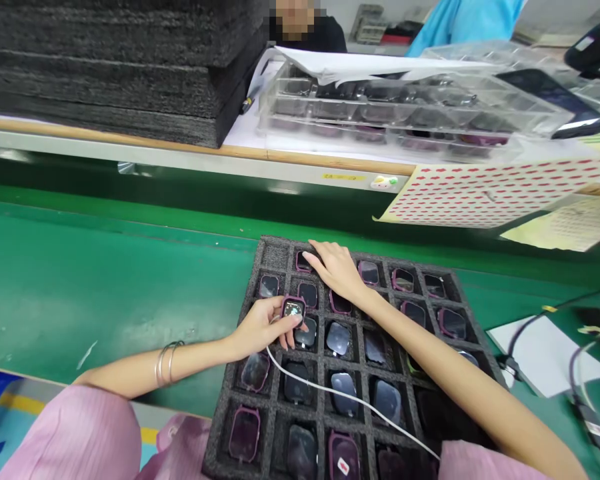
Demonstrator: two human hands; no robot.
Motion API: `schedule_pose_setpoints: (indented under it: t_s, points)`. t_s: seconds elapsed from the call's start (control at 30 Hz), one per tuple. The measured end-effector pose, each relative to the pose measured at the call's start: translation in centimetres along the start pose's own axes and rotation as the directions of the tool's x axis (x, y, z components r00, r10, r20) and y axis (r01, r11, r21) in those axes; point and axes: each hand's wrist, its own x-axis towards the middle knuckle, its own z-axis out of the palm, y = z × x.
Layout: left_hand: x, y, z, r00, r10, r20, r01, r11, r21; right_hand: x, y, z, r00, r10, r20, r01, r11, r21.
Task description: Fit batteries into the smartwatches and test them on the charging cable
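My left hand is closed around a smartwatch case with a purple frame and a lit screen, its thumb on the glass. A white cable runs from beneath that hand across the tray toward the lower right. Over the back row of the black foam tray lies my right hand, fingers stretched out. Its thumb tip is at the edge of a purple watch case seated in a compartment. Several more dark-screened watch cases fill compartments around both hands, such as one at the front left.
Stacked black foam trays stand on the shelf at the back left. Clear plastic trays and a phone occupy its right side. Red-marked paper hangs over the edge. Cables and a white pad lie right. A person sits opposite.
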Motion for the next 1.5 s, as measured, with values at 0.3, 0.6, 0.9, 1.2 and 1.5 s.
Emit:
schedule_pose_setpoints:
  t_s: [0.3, 0.6, 0.9, 1.2, 1.5]
  points:
    - [-1.2, -0.5, 0.3, 1.0, -0.002, -0.018, 0.002, 1.0, 0.005, -2.6, -1.5, -1.1, 0.989, -0.037, -0.143, 0.064, 0.98, 0.186]
    - [-1.1, -0.2, 0.2, 0.996, -0.009, -0.085, 0.011, 0.999, 0.033, -7.4, -6.1, -2.5, 0.936, -0.343, -0.08, 0.346, 0.85, 0.398]
    - [-1.0, -0.4, 0.2, 0.995, 0.048, -0.083, -0.047, 0.999, 0.022, -7.0, -5.7, -1.5, 0.952, -0.283, -0.118, 0.296, 0.748, 0.594]
    - [-1.0, -0.7, 0.0, 0.996, 0.052, -0.073, -0.046, 0.996, 0.078, -7.2, -5.5, -1.5, 0.954, -0.274, -0.12, 0.291, 0.757, 0.585]
    - [-1.3, -0.5, 0.3, 0.999, -0.002, 0.052, -0.015, 0.945, 0.327, 0.4, -4.5, -1.8, 0.97, -0.176, -0.168, 0.23, 0.887, 0.401]
